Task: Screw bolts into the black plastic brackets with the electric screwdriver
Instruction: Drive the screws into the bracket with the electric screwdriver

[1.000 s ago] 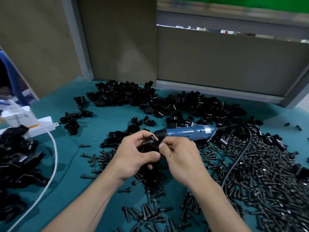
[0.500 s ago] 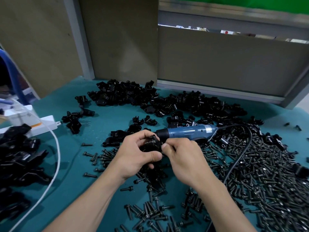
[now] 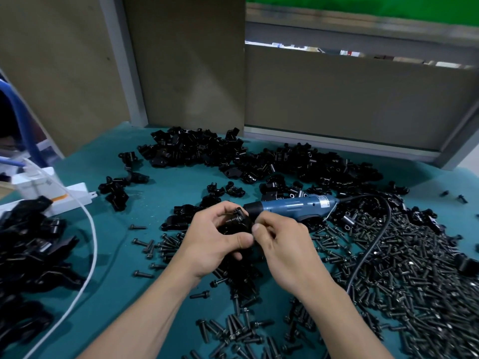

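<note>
Left hand (image 3: 212, 242), right hand (image 3: 285, 252) barely shifted, pinching bracket (image 3: 234, 225), mostly hidden

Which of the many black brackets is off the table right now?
The bracket gripped in the left hand, a bolt sticking out of it; every other bracket lies on the green mat.

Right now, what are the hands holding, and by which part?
Left hand grips a black bracket round its body; right hand pinches its right edge. The electric screwdriver lies unheld behind them.
</note>
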Available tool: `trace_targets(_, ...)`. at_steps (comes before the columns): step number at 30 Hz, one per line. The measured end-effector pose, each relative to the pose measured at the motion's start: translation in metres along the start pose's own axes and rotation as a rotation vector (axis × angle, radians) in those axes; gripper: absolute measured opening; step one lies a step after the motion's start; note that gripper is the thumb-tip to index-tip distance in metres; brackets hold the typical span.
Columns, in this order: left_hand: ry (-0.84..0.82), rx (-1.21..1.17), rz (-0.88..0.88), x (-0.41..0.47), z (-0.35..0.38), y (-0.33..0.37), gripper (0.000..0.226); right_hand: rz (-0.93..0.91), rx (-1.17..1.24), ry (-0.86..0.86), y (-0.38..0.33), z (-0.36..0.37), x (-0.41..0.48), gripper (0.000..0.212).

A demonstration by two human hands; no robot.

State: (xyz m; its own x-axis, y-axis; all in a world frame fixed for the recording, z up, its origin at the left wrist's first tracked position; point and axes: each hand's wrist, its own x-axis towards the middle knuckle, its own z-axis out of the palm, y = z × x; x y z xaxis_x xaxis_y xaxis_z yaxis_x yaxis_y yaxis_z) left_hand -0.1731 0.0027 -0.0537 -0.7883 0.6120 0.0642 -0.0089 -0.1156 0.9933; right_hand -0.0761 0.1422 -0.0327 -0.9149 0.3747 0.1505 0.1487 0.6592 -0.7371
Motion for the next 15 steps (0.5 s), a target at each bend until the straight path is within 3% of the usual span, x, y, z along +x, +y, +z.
trace_targets(3,-0.018,0.001,0.001,0.0,0.0,-0.001,0.034,0.016,-0.074,0.051,0.002,0.004,-0.001,0.042)
trace_targets(8,0.047,0.097,0.036,0.002,0.004,-0.006,0.04,0.273,0.039,0.053,-0.001,0.004,0.004,0.051)
trace_targets(12,0.25,0.192,0.084,0.004,-0.001,-0.008,0.039,0.617,0.641,0.193,0.006,-0.011,0.007,0.034)
trace_targets(15,0.359,0.21,0.046,0.007,-0.007,-0.009,0.037,0.785,0.875,0.258,0.009,-0.022,0.013,0.027)
